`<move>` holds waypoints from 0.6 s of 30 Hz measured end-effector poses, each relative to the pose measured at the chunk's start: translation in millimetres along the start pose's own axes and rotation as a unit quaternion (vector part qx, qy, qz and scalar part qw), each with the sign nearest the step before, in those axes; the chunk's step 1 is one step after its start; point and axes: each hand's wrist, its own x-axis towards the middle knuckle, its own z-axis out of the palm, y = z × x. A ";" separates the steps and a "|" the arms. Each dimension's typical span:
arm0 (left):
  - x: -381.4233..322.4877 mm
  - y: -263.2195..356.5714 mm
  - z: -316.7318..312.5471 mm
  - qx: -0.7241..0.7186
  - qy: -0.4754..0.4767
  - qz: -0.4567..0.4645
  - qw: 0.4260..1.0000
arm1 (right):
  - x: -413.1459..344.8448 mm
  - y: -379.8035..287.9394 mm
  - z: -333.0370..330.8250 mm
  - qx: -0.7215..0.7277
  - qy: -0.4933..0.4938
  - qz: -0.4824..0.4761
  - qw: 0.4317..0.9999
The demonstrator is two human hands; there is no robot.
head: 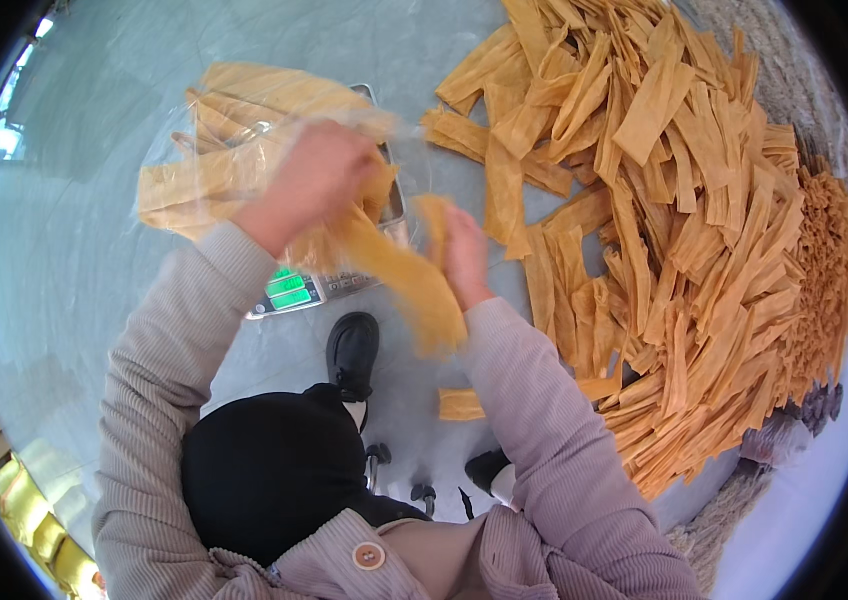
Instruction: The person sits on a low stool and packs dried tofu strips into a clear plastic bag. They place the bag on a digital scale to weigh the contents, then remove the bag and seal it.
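A clear plastic bag holds several flat tan strips, which look like dried tofu skin. It lies over a digital scale whose green display is lit. My left hand is blurred and curled at the bag's right side, closed on the film; its fingertips are hidden. My right hand grips one loose strip to the right of the scale. That strip bends in a loop, with its far end passing beneath my left hand.
A large heap of similar strips spreads over the grey floor on the right. One strip lies apart, near my right forearm. A black shoe is just below the scale. Woven sacking borders the heap.
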 end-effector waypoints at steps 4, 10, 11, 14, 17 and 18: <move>4.8 -26.7 -27.9 0.082 0.040 -0.054 0.994 | -13.9 32.1 -103.9 -0.071 0.118 -0.017 0.990; -6.7 -2.5 -19.9 0.087 0.057 0.015 0.994 | -40.4 52.8 -143.2 -0.294 0.097 -0.009 0.951; -14.4 5.4 -18.5 0.054 0.066 0.031 0.996 | -43.4 52.2 -142.2 -0.324 0.092 0.008 0.942; -26.0 47.9 -37.0 -0.070 0.120 0.061 0.988 | -36.4 59.3 -177.1 -0.446 0.125 -0.016 0.886; -47.4 49.1 -57.0 -0.174 0.228 -0.006 0.958 | -39.2 54.9 -177.8 -0.365 0.093 -0.025 0.926; -51.8 47.4 -62.2 -0.190 0.281 -0.030 0.940 | -40.4 51.3 -176.7 -0.359 0.084 -0.026 0.929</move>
